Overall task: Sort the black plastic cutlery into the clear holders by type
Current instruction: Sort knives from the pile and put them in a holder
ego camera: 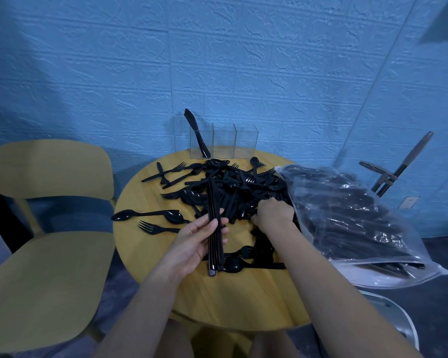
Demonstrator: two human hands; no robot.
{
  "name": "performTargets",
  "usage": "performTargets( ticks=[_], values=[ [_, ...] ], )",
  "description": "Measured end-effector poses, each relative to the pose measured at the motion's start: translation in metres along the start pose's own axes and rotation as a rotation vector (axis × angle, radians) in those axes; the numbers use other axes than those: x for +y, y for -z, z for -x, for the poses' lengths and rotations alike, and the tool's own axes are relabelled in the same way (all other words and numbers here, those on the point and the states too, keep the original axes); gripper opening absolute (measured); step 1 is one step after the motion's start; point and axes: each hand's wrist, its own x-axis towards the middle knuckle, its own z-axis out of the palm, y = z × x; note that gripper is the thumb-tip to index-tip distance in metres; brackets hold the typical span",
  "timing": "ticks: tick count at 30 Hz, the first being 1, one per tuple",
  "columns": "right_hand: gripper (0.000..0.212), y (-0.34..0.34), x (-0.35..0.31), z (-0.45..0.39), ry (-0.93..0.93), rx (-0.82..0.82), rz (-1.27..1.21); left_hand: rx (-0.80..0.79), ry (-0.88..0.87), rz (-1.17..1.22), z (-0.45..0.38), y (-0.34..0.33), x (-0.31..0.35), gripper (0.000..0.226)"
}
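Head view: left hand (192,241) grips bundled knives (214,228); right hand (273,215) curls into pile (238,192).

round table (150,257): cutlery pile (233,192), holders (224,143), bag (352,218)

Bench (145,254), left and near edge: bare wood, passable. Centre: cutlery heap (233,192) blocks the way to clear holders (224,142). Right: bulging plastic bag (352,218) overhangs the edge.

Single head-worn wide-angle view.
Looks forward and down, close over the round table (150,257), blue wall (140,60) behind.
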Motion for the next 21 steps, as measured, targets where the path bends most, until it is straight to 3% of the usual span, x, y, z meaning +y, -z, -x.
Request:
performTargets(
  ticks=[8,15,21],
  values=[
    [0.020,0.006,0.002,0.001,0.041,0.053,-0.069,-0.006,-0.001,-0.009,0.000,0.000,0.000,0.029],
    [0.028,0.000,0.035,0.012,-0.047,0.010,-0.901,-0.006,-0.001,0.001,-0.001,0.002,-0.001,0.030],
    [0.024,-0.001,0.041,0.039,0.181,0.137,-1.469,0.002,-0.021,-0.007,0.000,0.000,0.000,0.030]
  ],
)
